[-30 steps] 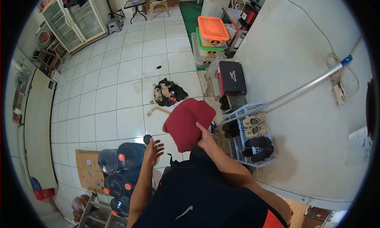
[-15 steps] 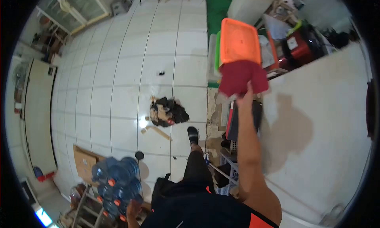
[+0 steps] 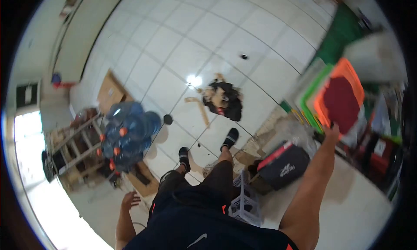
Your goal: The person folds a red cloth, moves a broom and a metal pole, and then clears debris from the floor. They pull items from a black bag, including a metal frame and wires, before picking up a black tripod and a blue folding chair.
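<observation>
A maroon cloth (image 3: pixel 341 101) lies over an orange plastic lid or tray (image 3: pixel 352 74) at the right. At the cloth's lower edge, my right hand (image 3: pixel 331 132) is closed on it, though the fingertips are partly hidden. Behind the orange piece stand a green one (image 3: pixel 310 93) and a pale translucent one. My left hand (image 3: pixel 130 200) hangs low at the left with its fingers apart, holding nothing, nearest to a cardboard piece (image 3: pixel 145 180) and the big blue water bottles (image 3: pixel 130 132).
A black and tan heap of litter (image 3: pixel 222 98) and a tan strip (image 3: pixel 200 111) lie on the tiled floor. By my right leg are a dark box (image 3: pixel 284 166) and a pale plastic crate (image 3: pixel 245 204). A ladder (image 3: pixel 78 145) lies at the left.
My view has turned, and the orange piece now appears farther right and tilted. The cloth, hanging below the orange piece before, now lies across it. My left hand has come into fuller view, fingers apart.
</observation>
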A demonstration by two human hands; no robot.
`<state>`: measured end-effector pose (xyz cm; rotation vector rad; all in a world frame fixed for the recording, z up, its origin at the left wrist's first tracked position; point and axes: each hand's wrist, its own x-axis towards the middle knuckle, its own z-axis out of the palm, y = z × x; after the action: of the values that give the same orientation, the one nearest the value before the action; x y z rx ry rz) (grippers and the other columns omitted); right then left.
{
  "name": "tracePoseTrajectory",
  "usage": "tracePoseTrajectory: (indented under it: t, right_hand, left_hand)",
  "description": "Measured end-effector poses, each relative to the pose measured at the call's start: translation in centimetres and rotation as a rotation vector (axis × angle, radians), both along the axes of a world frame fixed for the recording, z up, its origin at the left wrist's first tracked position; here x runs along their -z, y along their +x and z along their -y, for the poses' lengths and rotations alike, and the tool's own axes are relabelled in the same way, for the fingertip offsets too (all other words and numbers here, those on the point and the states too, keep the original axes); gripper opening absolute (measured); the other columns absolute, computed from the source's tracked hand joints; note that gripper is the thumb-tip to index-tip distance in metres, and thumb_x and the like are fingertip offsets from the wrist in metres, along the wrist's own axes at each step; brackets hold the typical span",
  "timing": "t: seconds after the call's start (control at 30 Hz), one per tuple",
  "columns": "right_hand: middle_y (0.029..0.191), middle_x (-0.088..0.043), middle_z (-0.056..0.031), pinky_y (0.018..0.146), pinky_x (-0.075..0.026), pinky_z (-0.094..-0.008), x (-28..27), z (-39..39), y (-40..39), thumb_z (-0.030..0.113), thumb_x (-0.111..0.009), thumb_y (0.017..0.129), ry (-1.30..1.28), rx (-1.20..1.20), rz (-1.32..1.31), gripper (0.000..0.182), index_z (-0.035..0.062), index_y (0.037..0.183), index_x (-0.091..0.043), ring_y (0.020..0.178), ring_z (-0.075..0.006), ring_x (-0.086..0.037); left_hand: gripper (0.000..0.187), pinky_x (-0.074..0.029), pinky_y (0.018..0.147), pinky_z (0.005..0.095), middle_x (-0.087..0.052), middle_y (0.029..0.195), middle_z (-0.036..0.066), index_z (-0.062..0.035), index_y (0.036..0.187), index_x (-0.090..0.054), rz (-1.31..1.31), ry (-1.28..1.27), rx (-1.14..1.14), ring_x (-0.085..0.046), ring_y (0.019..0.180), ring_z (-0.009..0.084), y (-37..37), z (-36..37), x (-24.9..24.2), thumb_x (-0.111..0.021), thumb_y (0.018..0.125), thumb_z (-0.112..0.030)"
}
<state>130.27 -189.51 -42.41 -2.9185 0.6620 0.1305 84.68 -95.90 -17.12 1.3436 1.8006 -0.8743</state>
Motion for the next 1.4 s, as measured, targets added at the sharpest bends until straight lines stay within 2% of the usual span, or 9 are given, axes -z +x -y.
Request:
tracePoseTrajectory:
  t: [0.1, 0.17, 0.23, 0.27, 0.3, 0.37, 0.7, 0.9, 1.4]
  right_hand:
    - [0.098, -0.061, -0.0220, 0.074, -0.051, -0.0395, 3.1, -4.9, -1.3, 0.025, -0.074, 0.063, -0.150, 0.027, -0.220, 0.053, -0.0022, 0.105, -0.056, 0.090, -0.0350, -0.060]
    - [0.084, -0.064, -0.0187, 0.067, -0.052, -0.0404, 15.7, -3.6, -7.1, 0.035, -0.069, 0.068, -0.101, -0.328, -0.002, 0.047, 0.0001, 0.099, -0.058, 0.075, -0.0325, -0.064]
    - [0.074, -0.064, -0.0103, 0.061, -0.051, -0.0420, 17.0, -15.2, -9.4, 0.032, -0.061, 0.073, -0.402, -0.885, -0.518, 0.028, 0.0045, 0.075, -0.062, 0.066, -0.0297, -0.062]
    - [0.075, -0.064, -0.0088, 0.059, -0.050, -0.0437, 13.9, -22.3, -12.5, 0.029, -0.060, 0.072, -0.146, -0.989, -0.112, 0.026, 0.0054, 0.062, -0.060, 0.061, -0.0280, -0.059]
    - [0.075, -0.061, -0.0129, 0.059, -0.049, -0.0452, 16.3, -27.1, -14.4, 0.029, -0.059, 0.076, 0.228, -1.033, -0.399, 0.025, 0.0049, 0.069, -0.060, 0.064, -0.0280, -0.057]
    - [0.082, -0.056, -0.0158, 0.057, -0.049, -0.0464, 12.4, -40.8, -17.8, 0.029, -0.055, 0.085, 1.262, 0.348, -0.965, 0.027, 0.0066, 0.100, -0.051, 0.068, -0.0287, -0.058]
    - [0.085, -0.056, -0.0100, 0.049, -0.047, -0.0361, -2.8, -80.6, -21.6, 0.023, -0.049, 0.089, 0.959, -0.437, -0.948, 0.020, 0.0101, 0.104, -0.044, 0.059, -0.0189, -0.056]
    - [0.107, -0.053, -0.0182, 0.070, -0.049, -0.0483, -2.9, -91.2, -25.5, 0.024, -0.049, 0.087, 0.516, -0.543, -1.005, 0.039, 0.0069, 0.120, -0.037, 0.085, -0.0346, -0.058]
    - [0.105, -0.054, -0.0170, 0.072, -0.050, -0.0490, -1.1, -126.4, -53.8, 0.026, -0.053, 0.086, 0.300, -0.907, -1.190, 0.038, 0.0055, 0.116, -0.044, 0.086, -0.0343, -0.061]
  left_hand:
    - [0.050, -0.047, 0.077, 0.0426, -0.061, 0.107, 0.017, -0.0079, 0.127, -0.041, -0.006, 0.069, -0.101, -0.062, 0.090, 0.0282, -3.1, 1.9, -0.8, -0.050, 0.089, -0.039]
    - [0.051, -0.048, 0.077, 0.0426, -0.060, 0.109, 0.018, -0.0071, 0.128, -0.041, 0.016, 0.078, -0.192, -0.062, 0.090, 0.0285, -7.1, 3.1, -0.4, -0.050, 0.089, -0.038]
    - [0.051, -0.048, 0.077, 0.0420, -0.060, 0.110, 0.018, -0.0062, 0.127, -0.042, 0.076, 0.092, -0.324, -0.062, 0.091, 0.0285, -11.7, 3.6, 1.5, -0.051, 0.089, -0.039]
    - [0.051, -0.048, 0.077, 0.0418, -0.060, 0.110, 0.018, -0.0060, 0.127, -0.043, 0.084, 0.089, -0.352, -0.062, 0.091, 0.0285, -13.4, 4.3, 1.7, -0.051, 0.089, -0.038]
    - [0.050, -0.048, 0.078, 0.0416, -0.060, 0.110, 0.018, -0.0057, 0.126, -0.044, 0.093, 0.086, -0.382, -0.062, 0.091, 0.0285, -13.7, 5.3, 1.9, -0.052, 0.089, -0.038]
    - [0.049, -0.049, 0.078, 0.0417, -0.060, 0.109, 0.018, -0.0052, 0.126, -0.044, 0.152, 0.068, -0.513, -0.062, 0.090, 0.0284, -17.1, 6.8, 2.9, -0.052, 0.089, -0.037]
    - [0.040, -0.052, 0.062, 0.0384, -0.063, 0.088, 0.013, -0.0051, 0.117, -0.051, 0.430, 0.196, -1.179, -0.063, 0.074, 0.0248, -46.3, 8.9, 19.7, -0.053, 0.089, -0.033]
    - [0.043, -0.051, 0.071, 0.0414, -0.060, 0.102, 0.018, -0.0005, 0.123, -0.046, 0.546, 0.597, -1.527, -0.062, 0.085, 0.0275, -48.9, 8.6, 17.6, -0.051, 0.091, -0.029]
    - [0.044, -0.048, 0.056, 0.0307, -0.063, 0.090, 0.010, -0.0026, 0.126, -0.044, 0.522, 0.466, -1.715, -0.063, 0.072, 0.0205, -59.7, -2.4, 18.5, -0.056, 0.090, -0.025]
